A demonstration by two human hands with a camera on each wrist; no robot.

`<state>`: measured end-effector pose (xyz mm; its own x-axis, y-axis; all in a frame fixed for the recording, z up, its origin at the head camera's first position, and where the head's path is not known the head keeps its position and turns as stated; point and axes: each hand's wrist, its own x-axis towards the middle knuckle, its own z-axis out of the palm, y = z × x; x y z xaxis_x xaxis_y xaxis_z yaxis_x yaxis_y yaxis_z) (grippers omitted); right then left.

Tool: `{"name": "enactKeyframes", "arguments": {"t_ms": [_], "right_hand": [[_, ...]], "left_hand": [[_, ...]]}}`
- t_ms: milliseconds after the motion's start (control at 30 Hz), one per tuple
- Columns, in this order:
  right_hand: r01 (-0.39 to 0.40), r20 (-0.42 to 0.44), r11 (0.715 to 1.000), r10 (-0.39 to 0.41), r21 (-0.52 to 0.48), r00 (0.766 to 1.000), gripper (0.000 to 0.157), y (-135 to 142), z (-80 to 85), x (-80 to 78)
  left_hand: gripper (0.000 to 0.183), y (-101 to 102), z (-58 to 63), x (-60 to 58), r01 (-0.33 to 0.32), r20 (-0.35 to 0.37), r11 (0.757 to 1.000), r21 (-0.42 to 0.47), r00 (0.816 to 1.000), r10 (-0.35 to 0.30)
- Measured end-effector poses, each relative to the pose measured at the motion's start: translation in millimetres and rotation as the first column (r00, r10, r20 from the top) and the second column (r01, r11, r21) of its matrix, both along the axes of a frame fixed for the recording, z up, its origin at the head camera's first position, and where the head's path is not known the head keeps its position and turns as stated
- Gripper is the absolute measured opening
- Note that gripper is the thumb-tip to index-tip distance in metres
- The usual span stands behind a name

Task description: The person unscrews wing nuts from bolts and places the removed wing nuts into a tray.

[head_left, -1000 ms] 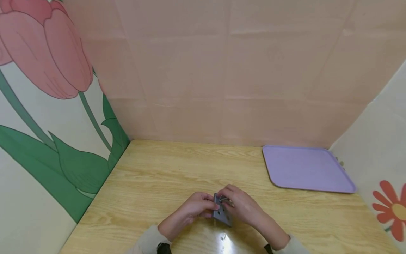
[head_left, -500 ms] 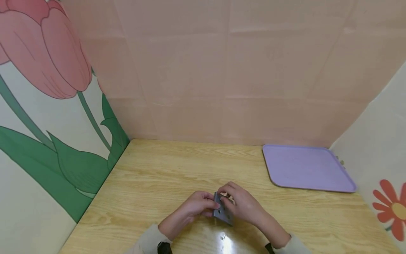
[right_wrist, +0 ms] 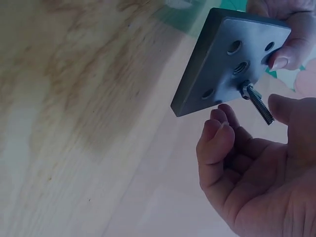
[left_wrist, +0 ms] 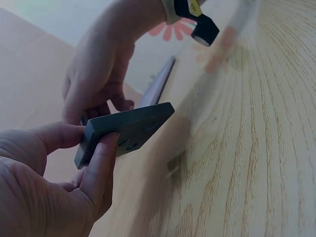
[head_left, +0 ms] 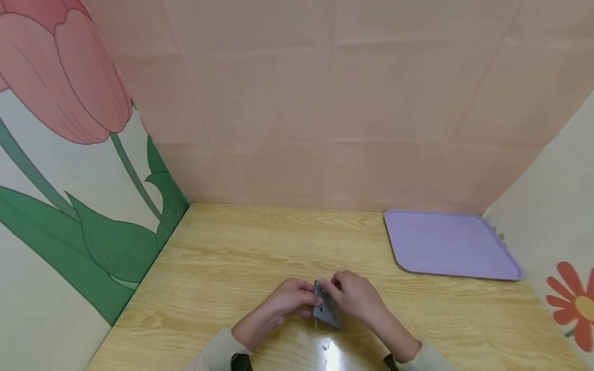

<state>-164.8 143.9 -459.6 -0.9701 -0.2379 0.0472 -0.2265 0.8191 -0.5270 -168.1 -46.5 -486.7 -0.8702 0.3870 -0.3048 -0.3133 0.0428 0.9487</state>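
A thick grey metal plate (right_wrist: 215,64) is held on edge above the table, with several holes and a larger threaded one in the middle. From one of its holes sticks a threaded bolt (right_wrist: 259,104), with a nut-like piece (right_wrist: 246,89) against the plate's face. My left hand (head_left: 292,299) grips the plate's edge between thumb and fingers, seen closely in the left wrist view. On the bolt's side of the plate is my right hand (right_wrist: 261,168). Its fingers are loosely bent, and the thumb (right_wrist: 286,111) is right by the bolt's end.
A wood-grain table (head_left: 232,247) lies under both hands. A purple tray (head_left: 445,245) stands at the back right, near the wall. The pink back wall (head_left: 325,129) and flower-printed side walls (head_left: 93,196) enclose the table.
The right hand's fingers, earlier close round the bolt, have moved and loosened around it, the hand shifting slightly. The left hand and the plate have stayed nearly in place.
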Motion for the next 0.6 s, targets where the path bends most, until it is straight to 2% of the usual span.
{"name": "enactKeyframes", "arguments": {"t_ms": [300,467,600], "right_hand": [[0.008,0.015,0.997,-0.009,0.079,1.000,0.041,-2.6,1.5,1.2],[-0.001,0.024,0.996,-0.001,0.088,1.000,0.041,-4.0,1.8,1.0],[-0.004,0.047,0.996,0.000,0.093,0.999,0.046,-4.4,1.9,1.9]], "left_hand": [[0.024,-0.3,0.9,0.4,0.004,-0.014,1.000,-0.009,1.000,-0.005],[0.025,-0.1,0.2,0.6,0.001,-0.020,1.000,-0.009,1.000,-0.001],[0.024,-0.3,-0.3,0.9,-0.004,-0.026,1.000,-0.009,1.000,0.003]]}}
